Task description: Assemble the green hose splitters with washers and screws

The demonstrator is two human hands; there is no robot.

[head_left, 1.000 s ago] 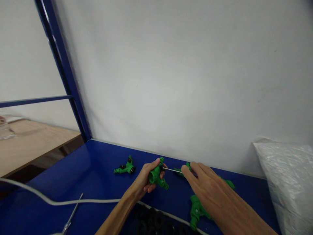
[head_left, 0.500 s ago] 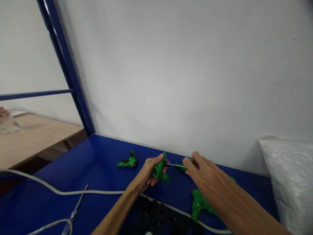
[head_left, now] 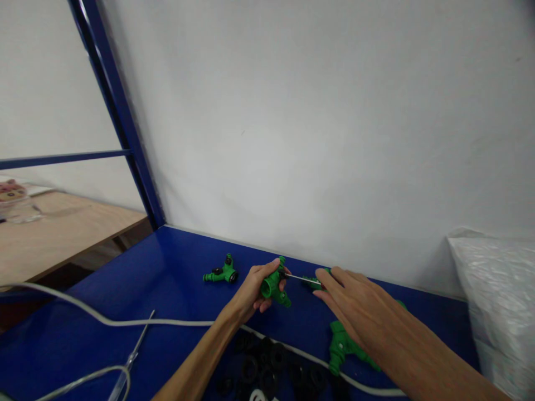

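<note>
My left hand [head_left: 258, 287] is closed round a green Y-shaped hose connector [head_left: 273, 285], held above the blue table. In my right hand [head_left: 340, 287] is a screwdriver [head_left: 301, 278]; the fingers wrap its handle, which is mostly hidden. Its thin metal shaft points left, and the tip meets a black part on the connector's side. Behind the right fingers another green connector [head_left: 311, 283] lies partly covered. A larger green connector [head_left: 345, 348] rests under my right forearm. To the left of my hands lies a green connector with black valves [head_left: 223, 273].
Several black rings [head_left: 267, 365] lie near the front edge of the blue table [head_left: 175, 267]. A white cable [head_left: 167, 323] crosses the tabletop, passing a clear-handled pointed tool [head_left: 136, 351]. A plastic-wrapped package [head_left: 501, 301] stands at right, a blue metal post [head_left: 121, 111] at left.
The view has shifted slightly. My right fingers have closed more around the screwdriver handle, while its tip stays against the connector in my left hand.
</note>
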